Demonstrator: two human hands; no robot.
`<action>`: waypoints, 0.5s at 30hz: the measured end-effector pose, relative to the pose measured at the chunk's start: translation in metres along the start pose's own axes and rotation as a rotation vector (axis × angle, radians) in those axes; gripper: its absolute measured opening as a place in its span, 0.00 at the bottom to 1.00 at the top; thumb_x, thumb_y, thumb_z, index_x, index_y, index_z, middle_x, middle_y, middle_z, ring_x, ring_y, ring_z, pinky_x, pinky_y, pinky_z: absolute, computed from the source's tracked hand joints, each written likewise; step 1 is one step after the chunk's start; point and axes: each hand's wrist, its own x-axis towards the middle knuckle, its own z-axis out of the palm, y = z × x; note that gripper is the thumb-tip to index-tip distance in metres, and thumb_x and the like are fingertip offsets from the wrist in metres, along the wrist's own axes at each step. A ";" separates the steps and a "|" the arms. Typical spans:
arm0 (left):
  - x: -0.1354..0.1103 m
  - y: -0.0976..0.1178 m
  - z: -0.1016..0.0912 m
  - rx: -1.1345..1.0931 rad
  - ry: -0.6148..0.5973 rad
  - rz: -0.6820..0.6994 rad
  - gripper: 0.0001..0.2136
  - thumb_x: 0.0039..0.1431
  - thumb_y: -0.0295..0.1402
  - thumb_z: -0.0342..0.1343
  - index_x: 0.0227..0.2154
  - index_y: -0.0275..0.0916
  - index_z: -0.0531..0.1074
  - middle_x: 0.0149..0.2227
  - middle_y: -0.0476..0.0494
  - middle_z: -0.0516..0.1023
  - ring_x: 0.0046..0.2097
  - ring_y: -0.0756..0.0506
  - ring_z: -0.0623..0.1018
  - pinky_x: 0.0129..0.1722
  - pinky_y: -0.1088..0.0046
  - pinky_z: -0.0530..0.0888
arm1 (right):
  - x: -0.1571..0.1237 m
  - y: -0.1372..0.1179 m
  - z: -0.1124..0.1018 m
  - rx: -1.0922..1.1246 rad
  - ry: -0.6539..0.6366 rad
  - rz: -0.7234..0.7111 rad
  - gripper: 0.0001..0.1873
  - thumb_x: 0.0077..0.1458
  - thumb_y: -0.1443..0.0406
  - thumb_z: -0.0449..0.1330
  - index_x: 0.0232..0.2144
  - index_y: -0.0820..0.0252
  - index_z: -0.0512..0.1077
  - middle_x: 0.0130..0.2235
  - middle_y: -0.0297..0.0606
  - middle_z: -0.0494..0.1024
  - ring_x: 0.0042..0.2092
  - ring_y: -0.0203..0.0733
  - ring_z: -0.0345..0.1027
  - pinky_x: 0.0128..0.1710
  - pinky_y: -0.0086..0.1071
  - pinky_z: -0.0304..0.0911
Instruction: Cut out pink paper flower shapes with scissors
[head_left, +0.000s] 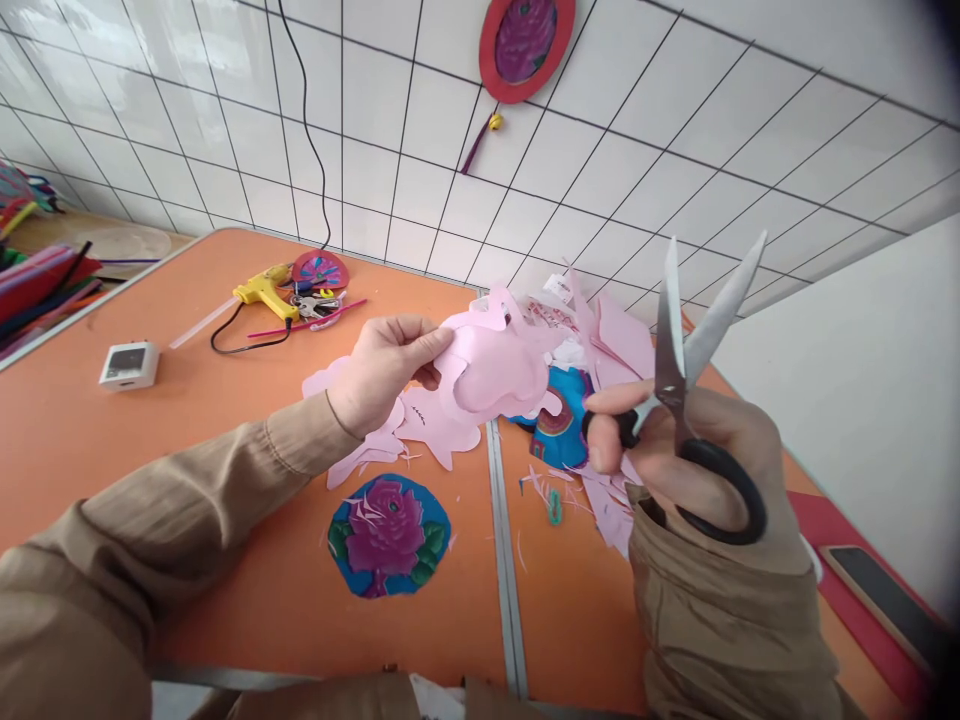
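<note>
Between thumb and fingers, my left hand (390, 365) pinches a curled pink paper cut-out (499, 365) above the table. My right hand (705, 450) grips a pair of scissors (671, 370) by black handles, blades spread apart and pointing up. Below the raised cut-out lie more pink cut-out pieces (442, 425), one with small dark marks. A round blue piece with a purple flower (390, 535) rests near the table's front, pink slivers on it. Left of the scissors is a blue patterned piece (559, 415), partly covered by pink paper.
The orange table (247, 540) has a metal seam (506, 570). A yellow glue gun (268, 293) with its cord and a white box (129, 366) lie left. Pink scraps (611, 510) litter the right half. A phone (885, 600) sits far right. A red-framed flower ornament (525, 45) hangs on the tiled wall.
</note>
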 end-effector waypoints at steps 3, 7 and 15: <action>-0.005 0.001 0.002 0.120 -0.047 0.051 0.12 0.55 0.33 0.61 0.19 0.35 0.70 0.17 0.52 0.68 0.20 0.55 0.70 0.20 0.80 0.67 | 0.006 -0.002 0.020 -0.110 0.384 -0.126 0.09 0.53 0.62 0.65 0.38 0.52 0.72 0.27 0.34 0.74 0.28 0.41 0.68 0.31 0.38 0.66; -0.010 -0.002 0.004 0.199 -0.093 0.064 0.12 0.56 0.35 0.61 0.20 0.36 0.71 0.18 0.52 0.70 0.21 0.54 0.70 0.20 0.79 0.66 | 0.026 0.014 0.020 -0.206 0.616 -0.182 0.16 0.50 0.64 0.67 0.41 0.53 0.68 0.42 0.42 0.79 0.45 0.49 0.75 0.50 0.46 0.68; -0.008 -0.009 0.001 0.226 -0.100 0.054 0.13 0.56 0.37 0.61 0.20 0.36 0.71 0.18 0.52 0.70 0.21 0.55 0.70 0.21 0.79 0.66 | 0.035 0.024 0.004 0.248 0.176 0.002 0.21 0.43 0.62 0.69 0.38 0.53 0.65 0.30 0.28 0.71 0.29 0.35 0.66 0.29 0.31 0.62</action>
